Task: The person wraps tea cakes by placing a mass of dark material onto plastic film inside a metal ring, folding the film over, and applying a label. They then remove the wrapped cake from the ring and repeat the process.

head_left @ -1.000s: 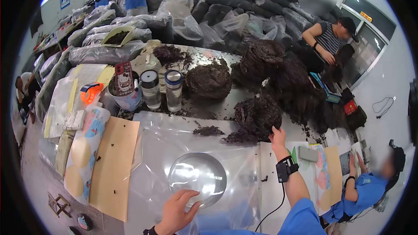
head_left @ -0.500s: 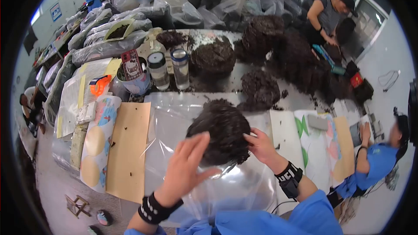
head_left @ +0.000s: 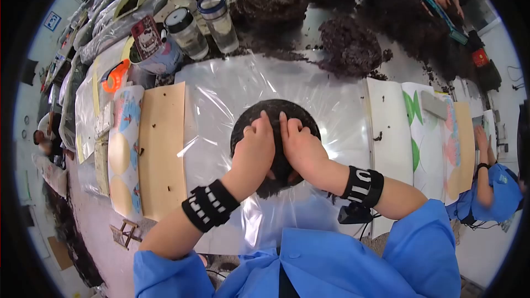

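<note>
A dark, round cake [head_left: 292, 108] of what looks like dried seaweed lies on a clear plastic sheet [head_left: 210, 132] right in front of me. Both my hands press on it side by side. My left hand [head_left: 255, 148] has its forefinger stretched along the cake and its other fingers curled. My right hand [head_left: 301, 148] mirrors it just to the right. The thumbs reach down toward the cake's near edge, partly hidden by the hands. Black bands are round both wrists. The cake's underside is out of sight.
Clumps of the dark material [head_left: 350, 49] sit behind the sheet. Two lidded jars [head_left: 187, 36] and a pot holding a phone [head_left: 146, 38] stand at the back left. Tan paper [head_left: 160, 149] lies left, white sheets [head_left: 389, 132] right. A co-worker [head_left: 488, 187] sits at right.
The cake has come down nearer to me and now lies with a rounder, smoother outline. My left hand has gone from spread fingers to pressing on it; both hands have drawn together.
</note>
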The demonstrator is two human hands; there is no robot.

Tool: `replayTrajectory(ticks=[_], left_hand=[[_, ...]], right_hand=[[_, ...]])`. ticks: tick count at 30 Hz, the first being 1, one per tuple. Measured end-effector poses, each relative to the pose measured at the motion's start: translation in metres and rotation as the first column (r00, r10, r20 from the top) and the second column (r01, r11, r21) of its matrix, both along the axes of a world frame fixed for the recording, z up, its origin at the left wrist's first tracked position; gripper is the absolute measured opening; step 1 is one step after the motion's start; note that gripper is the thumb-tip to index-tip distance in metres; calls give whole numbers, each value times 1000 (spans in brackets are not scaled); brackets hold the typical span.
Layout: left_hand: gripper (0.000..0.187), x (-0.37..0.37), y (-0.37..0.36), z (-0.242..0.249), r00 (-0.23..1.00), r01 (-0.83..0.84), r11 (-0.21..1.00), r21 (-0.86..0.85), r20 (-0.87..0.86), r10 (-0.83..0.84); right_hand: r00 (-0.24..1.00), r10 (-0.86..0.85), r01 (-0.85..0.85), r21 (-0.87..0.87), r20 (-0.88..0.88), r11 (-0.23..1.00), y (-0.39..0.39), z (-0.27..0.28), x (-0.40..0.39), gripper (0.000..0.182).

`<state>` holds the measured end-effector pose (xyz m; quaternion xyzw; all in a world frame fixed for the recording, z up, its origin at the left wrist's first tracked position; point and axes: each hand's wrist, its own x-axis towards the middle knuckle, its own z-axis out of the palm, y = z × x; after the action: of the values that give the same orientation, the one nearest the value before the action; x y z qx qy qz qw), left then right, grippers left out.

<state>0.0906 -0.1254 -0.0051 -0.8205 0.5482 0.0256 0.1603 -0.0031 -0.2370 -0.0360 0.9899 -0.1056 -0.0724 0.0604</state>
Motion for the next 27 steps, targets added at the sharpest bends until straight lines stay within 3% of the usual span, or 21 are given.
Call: replayTrajectory(ticks=[2,3,5,7,9,10,12,13,14,15,16,17,19,21,22,24,26,27], left_hand=[[111,7,-5,-34,987,127,991,32,94,-129],[102,12,-6,-56,969,214,974,80,107,-221],[90,15,-13,-65,1000,19,989,-148,-21,-23],[98,15,-6,-69,997,50,989,-141,67,-41],[94,24,-4,-38,985,122,991,-52,-118,-127],[90,28,0,-32,976,92,987,-129,-186,-116],[85,33,9,-13,910,-37,964,-263,-408,-77],[85,31,13,2,828,-140,942,-306,-557,-58],[74,24,21,21,738,-274,904,-328,-675,-22],[74,21,30,29,739,-264,901,-344,-672,-40],[62,19,38,33,757,-105,878,-466,-611,-234],[51,18,42,35,742,55,818,-573,-525,-418],[42,16,40,5,765,59,863,-501,-533,-362],[33,18,28,0,798,35,903,-428,-532,-283],[29,18,21,-1,819,-2,876,-482,-504,-275],[24,12,13,15,812,-62,824,-563,-509,-286],[25,14,12,8,779,-159,787,-596,-566,-271],[26,13,13,0,733,-250,753,-609,-627,-264]], right_hand=[[999,-22,26,-76,49,997,0,-33,6,73],[998,-34,37,-68,49,997,3,-45,7,73],[1000,11,-12,-148,-5,989,-2,-53,16,65],[996,23,-11,-135,87,991,-1,-53,7,64],[991,56,-67,82,124,994,-11,-22,8,66],[990,84,-46,299,-117,953,-21,6,5,70],[973,101,-201,552,206,809,-46,46,-27,71],[901,-109,-210,644,419,736,-54,59,-51,64],[738,-268,-171,555,620,814,-62,59,-79,59],[703,-333,-45,507,628,861,-71,51,-111,60],[657,-391,83,454,645,887,-78,37,-139,62],[681,-342,116,366,647,923,-77,14,-160,52],[707,-296,155,267,642,951,-77,-32,-195,43],[796,-378,100,513,472,853,-86,-40,-198,19],[798,-370,92,510,477,855,-96,-44,-196,19],[491,-596,90,643,636,760,-96,11,-165,9],[584,-341,-107,486,737,867,-86,74,-139,13],[728,-196,-258,528,657,809,-74,93,-125,21]])
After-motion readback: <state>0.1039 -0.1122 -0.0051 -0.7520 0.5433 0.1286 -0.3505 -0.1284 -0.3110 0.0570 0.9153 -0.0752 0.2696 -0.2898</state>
